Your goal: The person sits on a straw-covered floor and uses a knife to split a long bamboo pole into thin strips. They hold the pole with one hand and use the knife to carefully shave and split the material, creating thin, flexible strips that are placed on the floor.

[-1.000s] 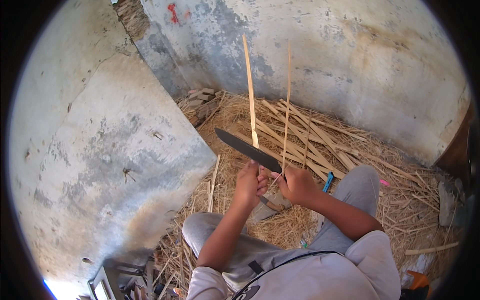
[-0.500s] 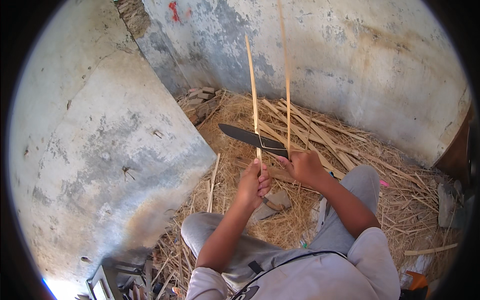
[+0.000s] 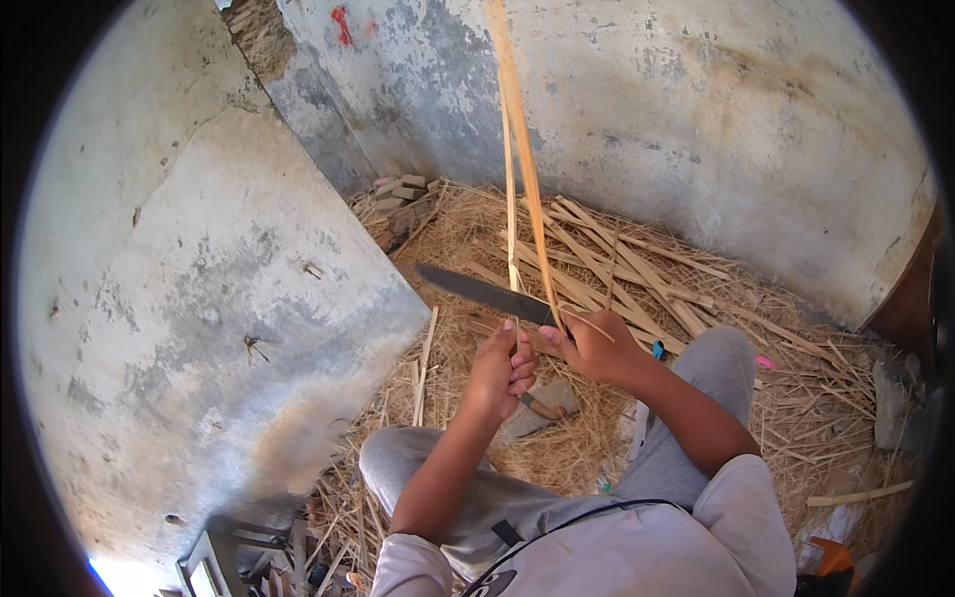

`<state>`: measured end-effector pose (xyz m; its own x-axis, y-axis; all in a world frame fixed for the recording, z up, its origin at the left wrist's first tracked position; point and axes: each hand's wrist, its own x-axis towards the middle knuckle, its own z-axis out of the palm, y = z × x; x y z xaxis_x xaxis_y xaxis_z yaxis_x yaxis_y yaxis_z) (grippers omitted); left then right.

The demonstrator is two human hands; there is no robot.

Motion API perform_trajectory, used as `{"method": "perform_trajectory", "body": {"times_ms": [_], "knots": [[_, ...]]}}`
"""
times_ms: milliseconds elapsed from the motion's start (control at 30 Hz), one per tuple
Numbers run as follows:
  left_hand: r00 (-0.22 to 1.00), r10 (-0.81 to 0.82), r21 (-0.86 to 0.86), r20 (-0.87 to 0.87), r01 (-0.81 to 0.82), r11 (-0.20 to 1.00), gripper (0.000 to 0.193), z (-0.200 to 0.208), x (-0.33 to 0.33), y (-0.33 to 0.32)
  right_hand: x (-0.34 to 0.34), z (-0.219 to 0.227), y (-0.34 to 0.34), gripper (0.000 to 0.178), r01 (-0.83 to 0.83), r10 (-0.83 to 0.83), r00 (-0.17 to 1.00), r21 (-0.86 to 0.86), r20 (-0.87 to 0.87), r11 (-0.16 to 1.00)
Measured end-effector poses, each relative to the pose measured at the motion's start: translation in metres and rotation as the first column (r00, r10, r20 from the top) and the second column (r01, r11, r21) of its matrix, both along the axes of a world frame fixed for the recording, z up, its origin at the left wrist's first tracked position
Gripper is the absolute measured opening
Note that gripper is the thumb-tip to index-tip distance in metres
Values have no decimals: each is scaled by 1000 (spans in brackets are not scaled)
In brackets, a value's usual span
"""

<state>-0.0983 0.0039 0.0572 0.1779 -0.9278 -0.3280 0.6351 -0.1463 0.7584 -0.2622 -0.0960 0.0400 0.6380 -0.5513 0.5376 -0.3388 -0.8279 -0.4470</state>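
My left hand (image 3: 505, 368) is closed round the lower end of a pale bamboo strip (image 3: 509, 189), which stands upright. My right hand (image 3: 600, 343) grips a large dark-bladed knife (image 3: 477, 289); its handle is hidden in the fist. The blade points left and crosses the strip just above my left hand. A second, longer strip (image 3: 530, 179) rises from beside my right fist and leans left, its top out of the picture. A short thin sliver (image 3: 589, 325) lies across my right knuckles. Below my left hand, a curved brown piece of wood (image 3: 540, 405) rests by a flat stone (image 3: 557, 398).
A pile of split strips (image 3: 637, 269) lies on shavings beyond my right hand. A bare wall (image 3: 229, 269) stands close on the left, another (image 3: 716, 129) behind the pile. Brick pieces (image 3: 403, 187) sit in the far corner. My bent knees (image 3: 721, 363) flank the work.
The knife and my right hand have shifted slightly left and down. The longer strip by my right hand has swung left, toward the strip in my left hand, which stays nearly still.
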Motion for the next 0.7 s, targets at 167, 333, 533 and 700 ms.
{"method": "perform_trajectory", "body": {"times_ms": [167, 333, 533, 700], "knots": [[998, -53, -8, -43, 53, 999, 25, -2, 0, -11, 4, -17, -35, 54, 98, -100, 995, -119, -10, 988], [984, -40, 41, -172, 47, 998, 25, -32, 12, -19, 26, -27, -33, 63, 64, 20, 992, 642, -123, 764], [995, -68, 61, -73, 73, 995, 25, -29, 12, -18, -13, 1, -56, 91, -310, 26, 951, 949, 309, 48], [977, -10, 164, -215, 46, 985, 24, -47, 22, -20, -29, 9, -66, 107, -383, -55, 923, 888, 382, -255]]}}
